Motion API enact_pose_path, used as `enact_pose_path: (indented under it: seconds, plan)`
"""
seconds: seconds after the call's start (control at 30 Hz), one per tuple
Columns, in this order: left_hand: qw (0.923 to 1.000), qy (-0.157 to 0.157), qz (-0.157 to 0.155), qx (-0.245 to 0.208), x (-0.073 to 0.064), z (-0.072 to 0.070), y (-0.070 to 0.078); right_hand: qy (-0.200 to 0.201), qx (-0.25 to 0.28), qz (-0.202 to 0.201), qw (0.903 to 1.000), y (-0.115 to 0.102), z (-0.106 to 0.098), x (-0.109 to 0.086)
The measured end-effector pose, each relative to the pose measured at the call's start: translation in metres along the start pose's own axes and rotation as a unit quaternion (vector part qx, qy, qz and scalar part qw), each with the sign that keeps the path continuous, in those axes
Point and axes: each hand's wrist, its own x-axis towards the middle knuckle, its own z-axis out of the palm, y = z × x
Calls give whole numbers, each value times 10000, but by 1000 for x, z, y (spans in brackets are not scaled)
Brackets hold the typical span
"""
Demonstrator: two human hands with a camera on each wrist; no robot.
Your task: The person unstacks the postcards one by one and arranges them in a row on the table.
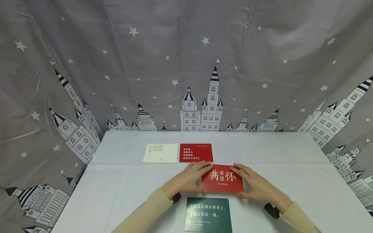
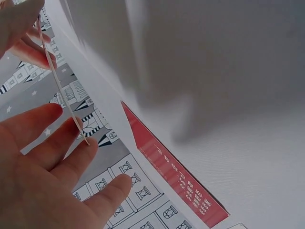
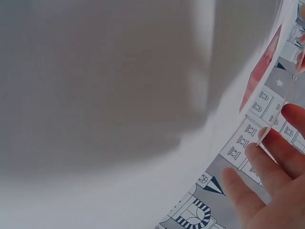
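A red postcard point(image 1: 222, 186) with large white characters is held off the white table between both hands. Its left edge is gripped by my left hand point(image 1: 188, 179), its right edge by my right hand point(image 1: 257, 184). From the left wrist, the card appears as a thin pale edge point(image 2: 59, 85) against the fingers. The right wrist view likewise shows that narrow edge point(image 3: 272, 123) at the fingertips. Nearer to me than the hands lies a dark green postcard point(image 1: 207, 225) with white writing.
On the white tabletop point(image 1: 116, 187), behind the hands, a cream card point(image 1: 160, 155) with handwriting lies left of another red postcard point(image 1: 205, 152). A grey curtain point(image 1: 163, 42) printed with stars and castles hangs at the back and sides.
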Motion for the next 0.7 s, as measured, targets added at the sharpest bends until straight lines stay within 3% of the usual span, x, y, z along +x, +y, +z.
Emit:
enact_pose_path:
  seconds: [0.3, 0.7]
  plan:
    - [9999, -9, 52, 162, 16, 0, -6, -19, -79, 94, 9999, 12, -3, 6]
    - [9994, -217, -161, 218, 40, -1, -9, -129, -73, 241, 9996, 30, -7, 13]
